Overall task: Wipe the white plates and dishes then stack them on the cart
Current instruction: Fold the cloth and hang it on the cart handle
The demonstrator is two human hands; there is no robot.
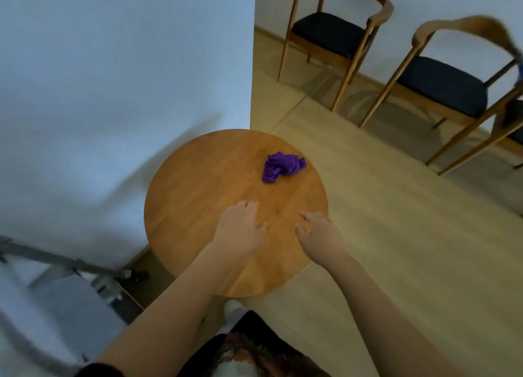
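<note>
A crumpled purple cloth [283, 166] lies on the far right part of a round wooden table [198, 184]. My left hand [240, 228] hovers over the table's middle with relaxed fingers and holds nothing. My right hand [318, 232] is beside it near the table's right edge, fingers loosely spread, also holding nothing. Both hands are well short of the cloth. No white plates or dishes are in view. A blurred grey metal frame [65, 266] at the lower left may be part of the cart.
A white wall [113, 65] stands behind and left of the table, ending at a corner. Two wooden chairs with dark seats [331, 34] [444, 85] stand on the wooden floor at the upper right. My legs and a foot show at the bottom.
</note>
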